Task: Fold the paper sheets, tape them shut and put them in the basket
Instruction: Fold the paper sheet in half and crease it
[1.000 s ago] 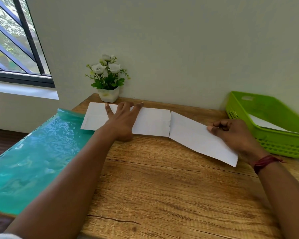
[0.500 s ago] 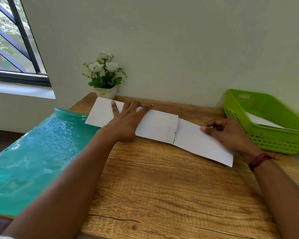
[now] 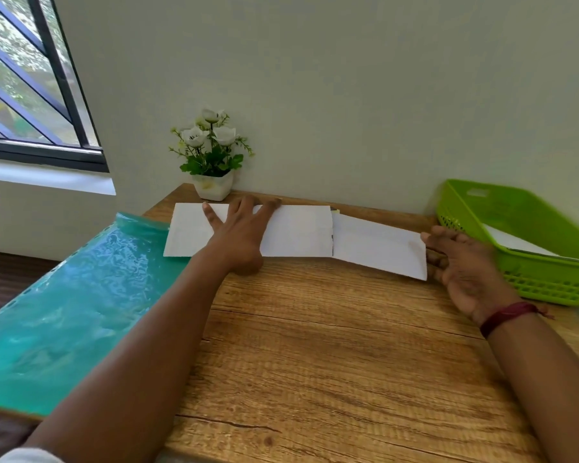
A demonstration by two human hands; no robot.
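A long white folded paper sheet (image 3: 298, 233) lies along the back of the wooden table (image 3: 315, 345). My left hand (image 3: 238, 233) presses flat on its left half with fingers spread. The right section of the sheet (image 3: 378, 245) angles up slightly from a crease in the middle. My right hand (image 3: 462, 269) is at the sheet's right end, palm turned up, fingertips touching the edge; it is blurred. The green basket (image 3: 545, 285) stands at the right by the wall, with a white folded paper (image 3: 512, 240) inside.
A small white pot of white flowers (image 3: 213, 185) stands against the wall just behind the sheet. A teal plastic cover (image 3: 64, 295) drapes over the table's left side. The wall runs close behind the table, and a window is at upper left.
My right hand slid off the top of the right section to its far end and turned palm up. The left hand stayed pressed on the sheet's left half. The view shifted slightly.
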